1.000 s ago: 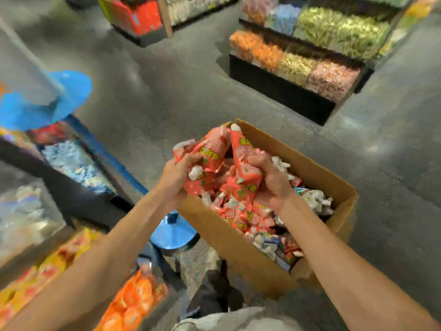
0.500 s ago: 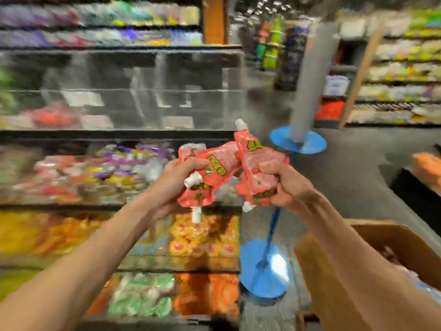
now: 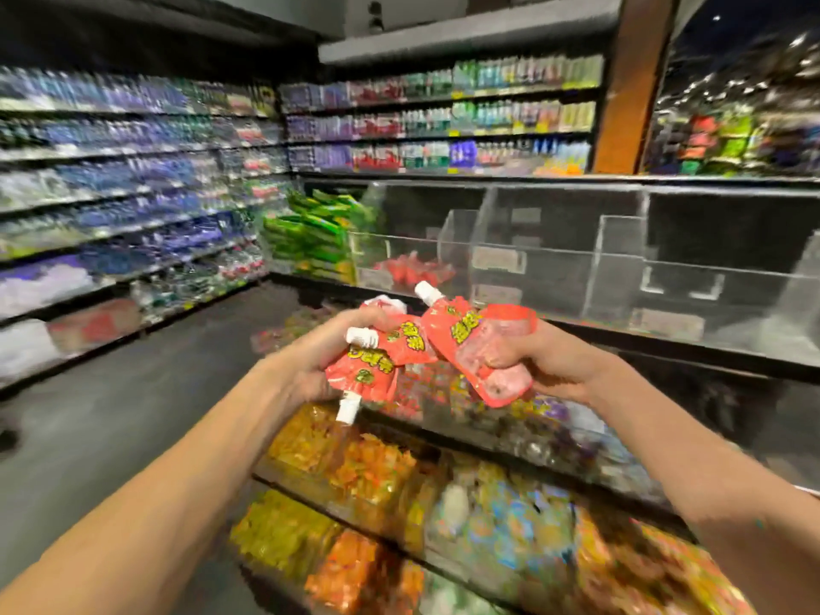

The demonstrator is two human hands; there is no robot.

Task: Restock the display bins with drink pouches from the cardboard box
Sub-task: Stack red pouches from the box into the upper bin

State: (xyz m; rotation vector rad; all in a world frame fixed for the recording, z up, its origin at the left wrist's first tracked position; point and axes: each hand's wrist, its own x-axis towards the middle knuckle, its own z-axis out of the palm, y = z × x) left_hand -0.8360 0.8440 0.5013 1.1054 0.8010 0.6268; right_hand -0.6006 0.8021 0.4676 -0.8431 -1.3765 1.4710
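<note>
My left hand (image 3: 310, 370) grips a bunch of red drink pouches (image 3: 381, 357) with white spouts and yellow lettering. My right hand (image 3: 546, 366) grips more red pouches (image 3: 483, 344), pressed against the left bunch. Both bunches hang in the air in front of the tiered display. Behind them stand clear acrylic bins (image 3: 554, 255) on the top tier; one bin (image 3: 412, 270) at the left holds a few red pouches, the others to the right look bare. The cardboard box is out of view.
Lower tiers (image 3: 377, 477) hold bins of orange, yellow and mixed-colour packs. Green packs (image 3: 310, 235) are stacked left of the clear bins. Shelves of bottles (image 3: 133, 193) line the left and back walls. Grey floor (image 3: 133, 392) lies at the left.
I lifted the pouches out of the box and turned left and up toward the display. The box has left the view, and the clear top bins now sit behind my hands.
</note>
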